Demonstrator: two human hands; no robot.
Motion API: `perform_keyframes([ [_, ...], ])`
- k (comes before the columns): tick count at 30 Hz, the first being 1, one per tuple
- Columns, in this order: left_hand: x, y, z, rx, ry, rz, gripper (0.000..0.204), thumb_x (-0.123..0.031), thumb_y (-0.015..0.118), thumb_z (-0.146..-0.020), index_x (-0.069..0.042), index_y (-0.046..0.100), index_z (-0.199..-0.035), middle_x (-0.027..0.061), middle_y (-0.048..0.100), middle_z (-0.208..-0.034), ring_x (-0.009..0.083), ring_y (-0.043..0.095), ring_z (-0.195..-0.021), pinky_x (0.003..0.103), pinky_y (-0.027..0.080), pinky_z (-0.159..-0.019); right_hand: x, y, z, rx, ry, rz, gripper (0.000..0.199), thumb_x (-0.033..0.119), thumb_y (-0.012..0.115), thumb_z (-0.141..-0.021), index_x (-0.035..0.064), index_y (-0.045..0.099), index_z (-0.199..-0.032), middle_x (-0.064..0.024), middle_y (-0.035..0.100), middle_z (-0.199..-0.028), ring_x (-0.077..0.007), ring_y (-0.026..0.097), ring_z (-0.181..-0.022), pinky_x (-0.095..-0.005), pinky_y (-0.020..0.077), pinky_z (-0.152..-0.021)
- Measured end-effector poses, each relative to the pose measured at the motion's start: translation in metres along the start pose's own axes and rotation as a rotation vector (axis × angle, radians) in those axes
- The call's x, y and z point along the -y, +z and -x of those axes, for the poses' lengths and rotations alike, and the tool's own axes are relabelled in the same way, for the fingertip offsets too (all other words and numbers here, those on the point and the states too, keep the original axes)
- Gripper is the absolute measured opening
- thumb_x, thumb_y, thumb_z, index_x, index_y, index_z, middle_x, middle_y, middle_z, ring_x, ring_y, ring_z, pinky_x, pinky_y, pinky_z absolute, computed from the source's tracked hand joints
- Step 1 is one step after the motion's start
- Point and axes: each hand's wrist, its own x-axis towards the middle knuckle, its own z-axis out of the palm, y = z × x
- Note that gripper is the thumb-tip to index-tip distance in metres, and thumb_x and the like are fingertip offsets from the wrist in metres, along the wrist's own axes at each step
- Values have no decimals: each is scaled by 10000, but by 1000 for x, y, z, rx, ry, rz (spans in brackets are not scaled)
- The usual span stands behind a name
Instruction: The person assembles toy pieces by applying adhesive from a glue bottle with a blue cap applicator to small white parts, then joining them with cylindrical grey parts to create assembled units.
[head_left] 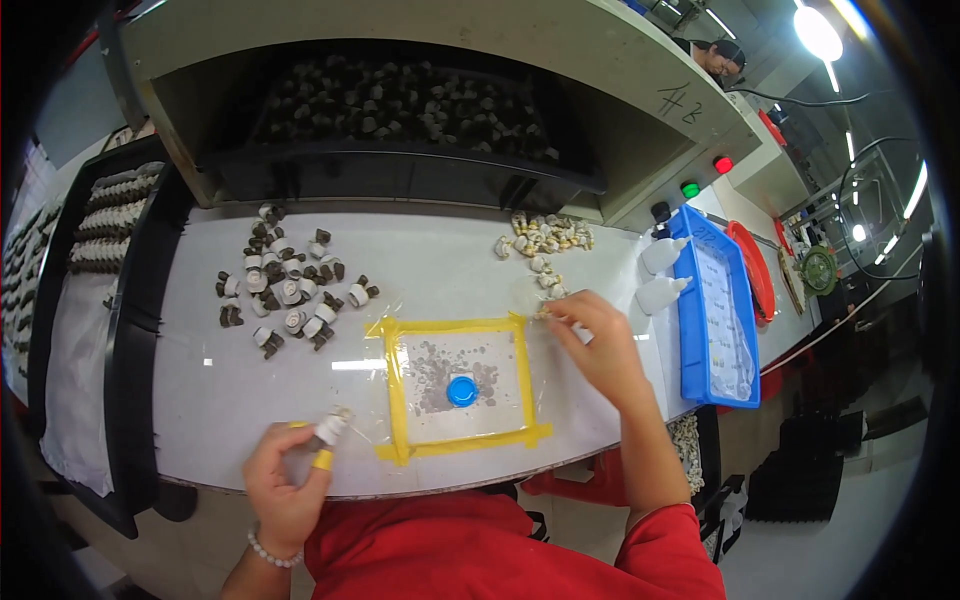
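Mid-assembly at white bench (250,400): left hand (285,480) gripping small white-and-dark cylindrical part (330,428); right hand (600,345) pinching pale small piece (548,312) beside yellow-taped square (460,385). Likely next: careful joining.

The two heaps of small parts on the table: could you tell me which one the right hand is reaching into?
The right hand reaches the pale beige heap at the table's right; the darker heap lies left, untouched.

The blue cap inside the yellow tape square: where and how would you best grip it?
Probably by its round rim, pinched from straight above. The blue cap lies flat on the clear sheet inside the yellow tape square, apart from both hands, so only its edge offers opposite sides to hold.
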Motion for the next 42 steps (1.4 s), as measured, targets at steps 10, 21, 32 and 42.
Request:
perform_keyframes([
  [10, -23, -20, -26, -191, 377, -812, 344, 37, 687, -667, 22, 580, -994, 156, 569, -935, 314, 536, -843, 374, 461, -731, -17, 14, -13, -21, 85, 131, 180, 64, 659, -775, -3, 643, -942, -123, 596, -813, -232, 603, -649, -309, 494, -601],
  [21, -24, 35, -84, 82, 237, -1056, 373, -36, 657, -748, 23, 523, -1091, 222, 536, -991, 383, 548, -866, 443, 459, -749, 18, 15, 26, 356, -23, -278, 255, 40, 599, -786, 43, 666, -1032, -89, 591, -867, -202, 592, -754, -287, 479, -678],
  [32, -32, 30, -67, 238, 142, -584, 260, 11, 592, -772, 39, 526, -1022, 171, 578, -886, 261, 567, -719, 334, 482, -655, 21, 25, 38, 218, 49, -114, 217, 66, 676, -759, 36, 657, -973, -93, 577, -868, -247, 598, -746, -328, 496, -648],
  [42, -15, 49, -18, 289, -535, 736, 212, -63, 545, -925, 28, 537, -1116, 106, 638, -880, 129, 609, -696, 233, 490, -608, 35, 25, 25, 163, -159, -89, 216, 15, 678, -730, 17, 670, -947, -94, 610, -820, -217, 611, -674, -304, 516, -605],
])
